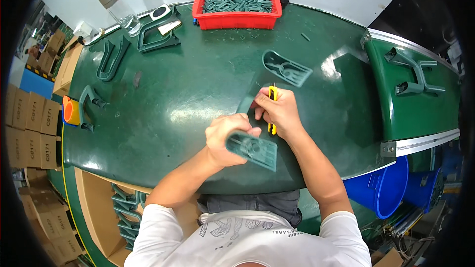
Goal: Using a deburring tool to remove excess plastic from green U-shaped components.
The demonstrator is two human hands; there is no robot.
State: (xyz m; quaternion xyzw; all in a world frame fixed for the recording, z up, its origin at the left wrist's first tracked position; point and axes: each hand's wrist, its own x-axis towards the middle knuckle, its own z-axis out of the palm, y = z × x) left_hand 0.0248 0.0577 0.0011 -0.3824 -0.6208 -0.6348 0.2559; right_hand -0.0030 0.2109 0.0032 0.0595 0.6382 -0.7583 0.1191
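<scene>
Just in front of my body, my left hand (230, 136) is wrapped round a dark green plastic U-shaped bracket (255, 151). One ribbed, flat end of it points toward me, and the other ribbed end stands out farther away, beyond my right hand. Closed round a yellow-and-black utility knife (272, 110), my right hand (279, 109) is beside the bracket's middle bar. The right fingertips are close to that bar; whether they touch it I cannot tell. The blade is not distinct.
Several similar brackets (113, 59) lie at the table's left. A red bin (237, 21) of small green pieces stands at the back, near a glass bottle (121, 12). A bracket (418, 74) rests on the conveyor at right. Below are a blue bin (378, 188) and an open carton (96, 207).
</scene>
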